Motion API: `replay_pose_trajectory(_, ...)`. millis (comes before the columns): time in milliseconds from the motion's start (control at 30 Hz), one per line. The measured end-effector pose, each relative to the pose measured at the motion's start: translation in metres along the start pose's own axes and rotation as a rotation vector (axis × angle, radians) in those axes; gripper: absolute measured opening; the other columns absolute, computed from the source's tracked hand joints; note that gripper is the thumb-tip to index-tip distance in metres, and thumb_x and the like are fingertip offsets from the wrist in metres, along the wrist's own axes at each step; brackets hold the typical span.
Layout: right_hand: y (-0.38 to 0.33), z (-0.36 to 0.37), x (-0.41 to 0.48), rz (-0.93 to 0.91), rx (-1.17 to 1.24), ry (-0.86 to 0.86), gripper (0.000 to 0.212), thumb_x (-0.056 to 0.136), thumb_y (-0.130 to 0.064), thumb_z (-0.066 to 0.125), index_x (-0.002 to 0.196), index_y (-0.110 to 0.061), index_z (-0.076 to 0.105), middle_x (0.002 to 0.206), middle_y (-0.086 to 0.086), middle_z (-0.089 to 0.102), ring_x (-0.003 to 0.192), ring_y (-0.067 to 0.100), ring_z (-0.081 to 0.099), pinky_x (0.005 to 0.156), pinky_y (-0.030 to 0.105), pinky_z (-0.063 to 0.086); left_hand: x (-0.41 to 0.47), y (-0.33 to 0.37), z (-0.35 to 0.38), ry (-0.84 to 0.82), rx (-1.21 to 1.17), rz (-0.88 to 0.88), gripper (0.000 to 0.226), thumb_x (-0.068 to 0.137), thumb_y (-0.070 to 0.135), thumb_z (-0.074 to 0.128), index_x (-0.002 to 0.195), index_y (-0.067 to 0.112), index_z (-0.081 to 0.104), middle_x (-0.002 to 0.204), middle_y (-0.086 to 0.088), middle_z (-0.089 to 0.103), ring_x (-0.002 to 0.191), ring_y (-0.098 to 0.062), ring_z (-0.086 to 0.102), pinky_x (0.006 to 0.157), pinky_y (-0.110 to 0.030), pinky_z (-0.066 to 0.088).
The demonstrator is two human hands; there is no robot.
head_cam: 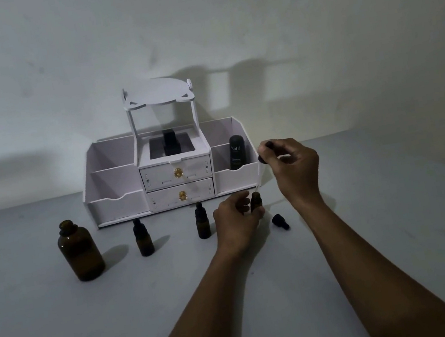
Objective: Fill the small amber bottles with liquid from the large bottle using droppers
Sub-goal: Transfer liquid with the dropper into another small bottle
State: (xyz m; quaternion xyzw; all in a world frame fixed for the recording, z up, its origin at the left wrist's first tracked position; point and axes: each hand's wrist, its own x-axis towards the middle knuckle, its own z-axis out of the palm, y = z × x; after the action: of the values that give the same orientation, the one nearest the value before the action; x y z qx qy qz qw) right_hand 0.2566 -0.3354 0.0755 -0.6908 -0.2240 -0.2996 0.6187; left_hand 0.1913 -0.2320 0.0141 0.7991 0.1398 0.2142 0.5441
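Observation:
A large amber bottle (80,250) stands open at the left of the table. Two small amber bottles with black dropper caps stand to its right, one (143,238) nearer it and one (202,221) further right. My left hand (236,218) grips a third small amber bottle (255,201), which is uncapped and upright. Above it, my right hand (292,164) pinches the black bulb of a dropper (262,166); its clear glass tube points down toward the bottle's mouth. A loose black dropper cap (280,222) lies on the table just right of the held bottle.
A white desk organiser (117,204) with two drawers and a raised oval shelf stands against the wall behind the bottles. A dark "Kahf" bottle (237,152) stands in its right compartment. The grey table (96,334) extends toward me.

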Motion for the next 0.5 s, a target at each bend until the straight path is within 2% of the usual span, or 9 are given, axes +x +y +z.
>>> replay_pose_trajectory(133,-0.008,-0.005,0.003,-0.015,0.067,0.064,0.006,0.089,-0.023,0.072,0.093,-0.019,0.075,0.086,-0.002,0.074,0.080,0.017,0.071,0.073,0.035,0.060,-0.009,0.000,-0.008,-0.013,-0.037,-0.021,0.057,0.083,0.024,0.078,0.136,0.022,0.056,0.125,-0.001,0.063,0.104,-0.010,0.058,0.083,-0.017,0.050)
replay_pose_trajectory(233,-0.019,-0.005,0.003,-0.035,0.117,0.086,0.005,0.089,-0.021,0.072,0.094,-0.023,0.073,0.087,0.001,0.074,0.081,0.018,0.072,0.076,0.041,0.061,-0.024,0.004,-0.028,-0.016,-0.010,0.043,0.053,0.084,0.026,0.077,0.133,0.025,0.057,0.125,0.002,0.064,0.100,-0.008,0.061,0.079,-0.014,0.049)
replay_pose_trajectory(300,-0.026,-0.003,0.000,-0.026,0.156,0.081,0.006,0.089,-0.020,0.072,0.095,-0.021,0.073,0.089,0.003,0.074,0.083,0.019,0.072,0.077,0.039,0.061,-0.036,0.009,-0.049,0.016,-0.002,0.114,0.049,0.085,0.026,0.076,0.131,0.028,0.058,0.120,0.006,0.065,0.093,-0.003,0.063,0.073,-0.011,0.052)
replay_pose_trajectory(367,-0.038,0.005,-0.005,-0.009,0.228,0.052,0.008,0.089,-0.018,0.072,0.097,-0.018,0.073,0.090,0.004,0.074,0.085,0.021,0.073,0.079,0.036,0.060,-0.046,0.013,-0.080,0.114,-0.013,0.219,0.044,0.086,0.025,0.074,0.127,0.031,0.059,0.112,0.010,0.067,0.090,-0.001,0.065,0.072,-0.013,0.055)
replay_pose_trajectory(500,-0.069,0.032,-0.016,-0.002,0.345,-0.041,0.010,0.087,-0.009,0.073,0.096,-0.014,0.074,0.080,-0.017,0.074,0.079,0.004,0.072,0.074,0.019,0.056,-0.059,0.014,-0.149,0.409,-0.021,0.407,0.032,0.088,0.016,0.072,0.117,0.025,0.063,0.097,0.012,0.068,0.083,-0.004,0.068,0.067,-0.016,0.057)
